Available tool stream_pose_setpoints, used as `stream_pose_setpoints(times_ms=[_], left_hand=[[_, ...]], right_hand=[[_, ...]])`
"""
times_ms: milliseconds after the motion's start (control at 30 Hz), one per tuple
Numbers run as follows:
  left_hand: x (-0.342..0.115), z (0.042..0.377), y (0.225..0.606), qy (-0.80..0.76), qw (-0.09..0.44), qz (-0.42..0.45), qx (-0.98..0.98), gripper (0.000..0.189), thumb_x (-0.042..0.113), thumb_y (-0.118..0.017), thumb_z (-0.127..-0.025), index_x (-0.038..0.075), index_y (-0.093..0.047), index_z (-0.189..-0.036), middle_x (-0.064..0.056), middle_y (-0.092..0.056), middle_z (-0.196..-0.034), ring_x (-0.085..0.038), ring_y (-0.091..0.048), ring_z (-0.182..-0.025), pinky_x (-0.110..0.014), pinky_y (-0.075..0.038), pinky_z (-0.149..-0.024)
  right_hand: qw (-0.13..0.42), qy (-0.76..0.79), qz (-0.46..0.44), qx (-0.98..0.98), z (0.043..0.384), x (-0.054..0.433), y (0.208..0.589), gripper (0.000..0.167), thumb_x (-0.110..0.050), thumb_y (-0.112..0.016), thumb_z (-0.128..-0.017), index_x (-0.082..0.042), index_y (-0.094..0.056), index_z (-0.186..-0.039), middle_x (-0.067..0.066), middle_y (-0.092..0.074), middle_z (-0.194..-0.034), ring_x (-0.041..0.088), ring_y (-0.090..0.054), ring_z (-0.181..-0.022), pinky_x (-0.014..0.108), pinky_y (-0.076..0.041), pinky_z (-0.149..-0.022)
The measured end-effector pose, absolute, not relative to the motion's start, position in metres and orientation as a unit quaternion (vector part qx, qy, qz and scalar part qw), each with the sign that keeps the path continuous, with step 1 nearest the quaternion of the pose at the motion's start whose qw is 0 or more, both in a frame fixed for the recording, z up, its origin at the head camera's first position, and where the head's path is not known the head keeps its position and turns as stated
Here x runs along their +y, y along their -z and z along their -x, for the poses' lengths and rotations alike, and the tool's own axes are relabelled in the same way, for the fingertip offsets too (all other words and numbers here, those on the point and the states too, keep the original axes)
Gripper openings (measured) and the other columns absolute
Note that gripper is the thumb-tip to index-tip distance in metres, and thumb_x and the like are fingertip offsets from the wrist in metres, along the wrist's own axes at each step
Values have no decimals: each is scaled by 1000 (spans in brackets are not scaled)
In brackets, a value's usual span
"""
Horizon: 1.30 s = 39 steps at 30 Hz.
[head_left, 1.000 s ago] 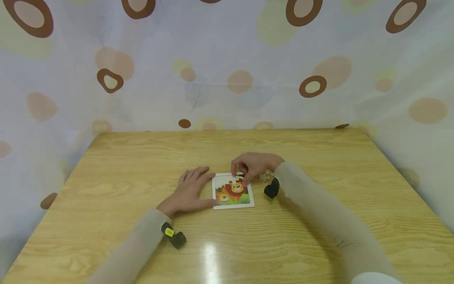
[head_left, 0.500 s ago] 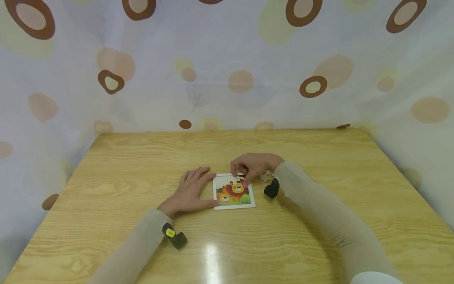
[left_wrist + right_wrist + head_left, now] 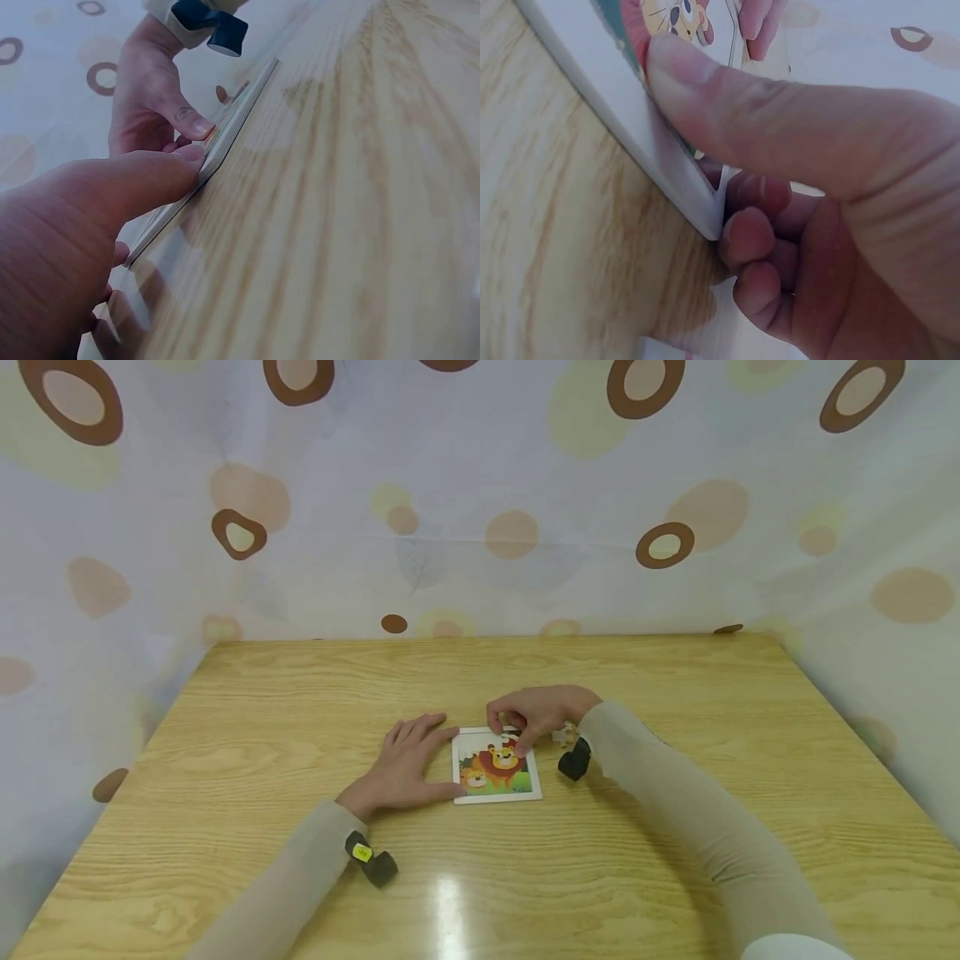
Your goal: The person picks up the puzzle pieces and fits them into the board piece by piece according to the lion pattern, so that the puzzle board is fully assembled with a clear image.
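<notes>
A square jigsaw puzzle (image 3: 495, 775) with a white frame and a lion picture lies flat on the table. My left hand (image 3: 401, 772) is spread at its left side, thumb on the near corner and index finger at the far one. Over the far right corner, my right hand (image 3: 536, 710) bends down with thumb and index finger pinching at a puzzle piece, mostly hidden by the fingers. In the right wrist view the thumb (image 3: 697, 97) lies on the picture's edge, and the other fingers curl by the frame's corner (image 3: 714, 225).
Several loose puzzle pieces (image 3: 562, 735) lie right of the frame, partly behind the right wrist. Black cameras are strapped to both wrists. The wooden table (image 3: 480, 860) ends at a patterned cloth (image 3: 465, 568) at the back and sides.
The view has shifted slightly. The right hand keeps almost the same place at the puzzle's far right corner, and the left hand stays at the frame.
</notes>
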<state>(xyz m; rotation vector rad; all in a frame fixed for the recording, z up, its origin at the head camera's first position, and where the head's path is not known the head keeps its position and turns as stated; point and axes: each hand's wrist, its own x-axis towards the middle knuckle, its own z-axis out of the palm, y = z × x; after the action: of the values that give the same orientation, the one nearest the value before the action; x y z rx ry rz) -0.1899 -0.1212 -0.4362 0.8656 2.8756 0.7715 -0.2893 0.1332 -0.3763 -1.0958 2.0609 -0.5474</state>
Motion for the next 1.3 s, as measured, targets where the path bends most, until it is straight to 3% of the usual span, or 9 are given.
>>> stream_pose_setpoints(times_ms=[633,933,1300], left_hand=[[-116,190,435,-249,15,-286,925,83,55,-69,-78,14,-42,-145,-13,-30,-154,-34,-26,-140,-59,-11,-114],[-115,188,433,-257,19,-287,923,82,53,-70,-78,14,-43,-145,-14,-30,-154,-35,-24,-141,-61,-10,-114],[-117,187,433,-253,19,-279,926,83,55,-70,-77,13,-43,-144,-15,-30,-154,-36,-26,-140,-60,-10,-114]], right_hand=[[340,194,425,816,285,138,374,28,-15,-76,-82,-12,-53,-98,-1,-38,-67,13,-32,-58,24,-36,-64],[319,212,437,814,283,139,375,30,-10,-78,-81,-10,-51,-95,6,-43,-75,12,-35,-63,24,-34,-63],[195,238,421,853,268,155,389,41,-20,-78,-80,-13,-55,-113,0,-54,-82,11,-47,-68,25,-43,-66]])
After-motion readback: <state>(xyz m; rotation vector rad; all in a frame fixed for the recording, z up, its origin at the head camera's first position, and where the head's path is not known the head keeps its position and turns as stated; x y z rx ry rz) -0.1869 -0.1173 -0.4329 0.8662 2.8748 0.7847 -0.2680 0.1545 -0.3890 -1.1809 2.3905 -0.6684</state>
